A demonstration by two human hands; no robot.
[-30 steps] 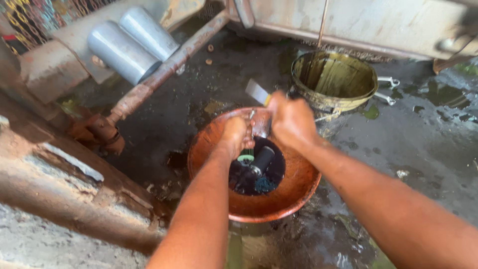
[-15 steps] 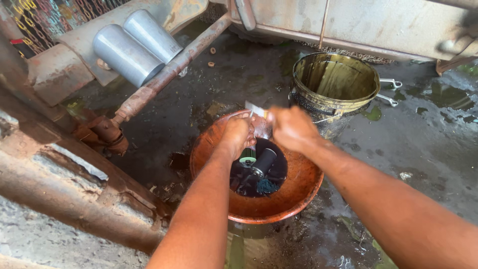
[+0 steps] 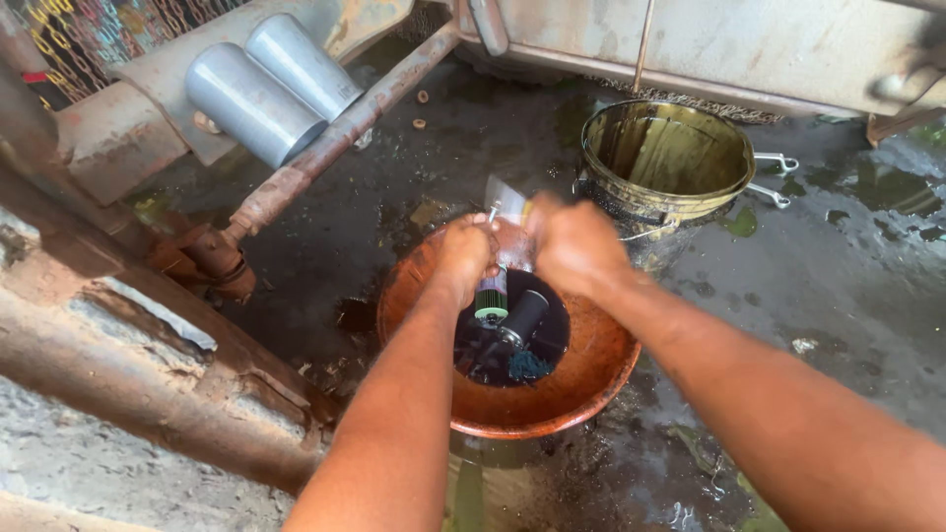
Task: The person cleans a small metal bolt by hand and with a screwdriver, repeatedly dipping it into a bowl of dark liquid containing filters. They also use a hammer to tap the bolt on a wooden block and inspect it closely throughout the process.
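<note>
Both hands, left (image 3: 463,254) and right (image 3: 574,246), pinch a small filter (image 3: 492,292) over the basin's (image 3: 591,379) far rim; bucket (image 3: 665,158) near, hands unmoved.

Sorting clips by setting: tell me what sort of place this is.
Probably an outdoor vehicle repair spot. Oil-wet ground, a rusty shaft under a metal body, two grey canisters, a grimy bucket, and both hands holding a small part over an orange basin of dark liquid.
</note>
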